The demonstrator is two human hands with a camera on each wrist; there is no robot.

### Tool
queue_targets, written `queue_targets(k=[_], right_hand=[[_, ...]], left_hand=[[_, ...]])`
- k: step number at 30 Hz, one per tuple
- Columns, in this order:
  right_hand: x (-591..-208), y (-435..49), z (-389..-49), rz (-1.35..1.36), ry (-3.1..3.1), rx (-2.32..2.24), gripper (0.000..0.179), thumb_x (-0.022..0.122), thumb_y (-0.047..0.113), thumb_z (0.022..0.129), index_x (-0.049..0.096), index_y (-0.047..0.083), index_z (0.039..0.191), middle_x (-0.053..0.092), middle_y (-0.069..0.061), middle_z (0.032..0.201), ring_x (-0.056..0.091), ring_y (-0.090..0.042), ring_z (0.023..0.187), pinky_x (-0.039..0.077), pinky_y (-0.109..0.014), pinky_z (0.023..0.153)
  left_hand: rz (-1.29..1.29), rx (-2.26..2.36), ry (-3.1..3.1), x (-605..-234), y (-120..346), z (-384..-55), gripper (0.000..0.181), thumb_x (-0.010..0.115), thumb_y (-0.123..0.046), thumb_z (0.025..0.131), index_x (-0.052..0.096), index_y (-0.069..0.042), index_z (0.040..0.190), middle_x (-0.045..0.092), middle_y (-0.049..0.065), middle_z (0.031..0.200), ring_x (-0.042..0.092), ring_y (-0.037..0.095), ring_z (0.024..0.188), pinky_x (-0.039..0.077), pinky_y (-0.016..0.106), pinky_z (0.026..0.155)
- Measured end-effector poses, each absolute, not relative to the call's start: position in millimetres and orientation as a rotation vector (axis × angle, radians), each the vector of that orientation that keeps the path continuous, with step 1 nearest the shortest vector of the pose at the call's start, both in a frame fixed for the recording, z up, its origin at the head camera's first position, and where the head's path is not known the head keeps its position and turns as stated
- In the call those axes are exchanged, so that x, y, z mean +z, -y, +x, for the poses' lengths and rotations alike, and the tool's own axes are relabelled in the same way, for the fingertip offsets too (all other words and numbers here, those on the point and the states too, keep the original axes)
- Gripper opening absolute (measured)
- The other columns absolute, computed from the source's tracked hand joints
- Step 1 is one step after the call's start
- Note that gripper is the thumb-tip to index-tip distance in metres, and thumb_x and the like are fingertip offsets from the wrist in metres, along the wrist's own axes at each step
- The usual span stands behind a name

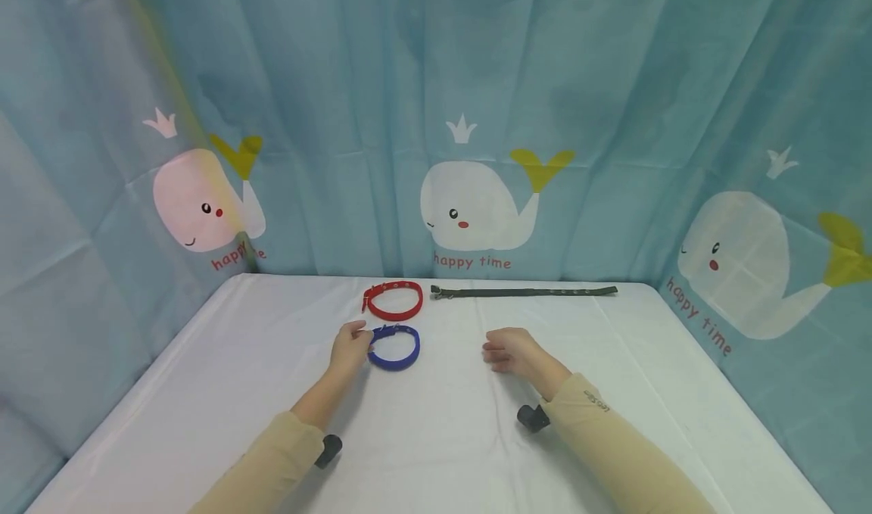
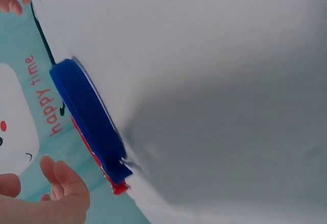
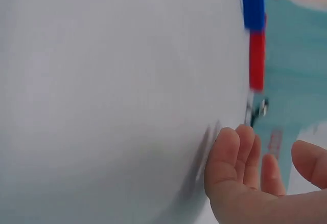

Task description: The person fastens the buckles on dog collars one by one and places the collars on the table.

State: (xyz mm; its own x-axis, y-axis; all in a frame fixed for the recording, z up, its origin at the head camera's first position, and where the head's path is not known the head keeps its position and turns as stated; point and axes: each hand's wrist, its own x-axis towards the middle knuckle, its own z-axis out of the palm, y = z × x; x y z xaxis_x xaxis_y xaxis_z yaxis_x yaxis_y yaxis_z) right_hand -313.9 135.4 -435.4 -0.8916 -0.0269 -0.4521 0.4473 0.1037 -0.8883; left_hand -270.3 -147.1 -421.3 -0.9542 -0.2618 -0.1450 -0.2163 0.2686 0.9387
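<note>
A blue collar (image 1: 397, 365), buckled into a ring, stands on the white table. My left hand (image 1: 350, 345) is at its left side, overlapping its edge in the head view; the left wrist view has the thumb and fingers (image 2: 66, 180) parted beside the ring with nothing between them. Just behind stands a red collar (image 1: 395, 316), also fastened into a ring. To the right of the blue ring my right hand (image 1: 512, 347) hovers low over the cloth, fingers loosely bent and holding nothing. Beyond it a dark green collar (image 1: 504, 293) lies stretched straight, buckle end to the left.
White cloth (image 1: 436, 438) covers the table. Along its back and sides hangs a light blue curtain (image 1: 341, 196) printed with whales. A dark wrist camera (image 1: 533, 418) sits under the right sleeve, another (image 1: 329, 451) under the left.
</note>
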Motion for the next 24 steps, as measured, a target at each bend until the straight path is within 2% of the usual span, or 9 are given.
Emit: queue_targets(k=[4, 9, 15, 24], right_hand=[[-430, -170, -320, 0.474, -1.995, -1.910, 0.049, 0.048, 0.012, 0.101, 0.035, -0.012, 0.141, 0.048, -0.030, 0.134, 0.058, -0.034, 0.111, 0.050, -0.041, 0.091], [-426, -210, -323, 0.535, -1.910, -2.021, 0.052, 0.041, 0.012, 0.104, 0.024, -0.008, 0.149, 0.033, -0.030, 0.147, 0.039, -0.038, 0.134, 0.040, -0.043, 0.104], [-426, -247, -324, 0.604, -1.808, -2.143, 0.053, 0.034, 0.011, 0.106, 0.013, -0.004, 0.152, 0.022, -0.027, 0.154, 0.031, -0.033, 0.139, 0.033, -0.041, 0.110], [-426, -281, -329, 0.660, -1.691, -2.303, 0.054, 0.028, 0.013, 0.106, 0.005, 0.002, 0.154, 0.009, -0.020, 0.160, 0.021, -0.032, 0.144, 0.026, -0.040, 0.112]], left_hand=[[0.505, -1.922, 2.431, -420, 134, -275, 0.045, 0.041, -0.014, 0.102, 0.036, 0.006, 0.142, 0.050, 0.025, 0.126, 0.058, 0.030, 0.104, 0.047, 0.034, 0.080], [0.505, -2.079, 2.372, -418, 117, -278, 0.044, 0.040, -0.019, 0.104, 0.036, 0.004, 0.141, 0.047, 0.025, 0.133, 0.057, 0.032, 0.110, 0.049, 0.034, 0.086], [0.533, -2.258, 2.289, -410, 96, -284, 0.048, 0.041, -0.022, 0.104, 0.034, 0.002, 0.145, 0.044, 0.025, 0.139, 0.052, 0.034, 0.121, 0.044, 0.043, 0.100], [0.591, -2.454, 2.151, -408, 71, -301, 0.053, 0.037, -0.022, 0.106, 0.022, 0.004, 0.150, 0.031, 0.027, 0.149, 0.045, 0.038, 0.129, 0.038, 0.047, 0.105]])
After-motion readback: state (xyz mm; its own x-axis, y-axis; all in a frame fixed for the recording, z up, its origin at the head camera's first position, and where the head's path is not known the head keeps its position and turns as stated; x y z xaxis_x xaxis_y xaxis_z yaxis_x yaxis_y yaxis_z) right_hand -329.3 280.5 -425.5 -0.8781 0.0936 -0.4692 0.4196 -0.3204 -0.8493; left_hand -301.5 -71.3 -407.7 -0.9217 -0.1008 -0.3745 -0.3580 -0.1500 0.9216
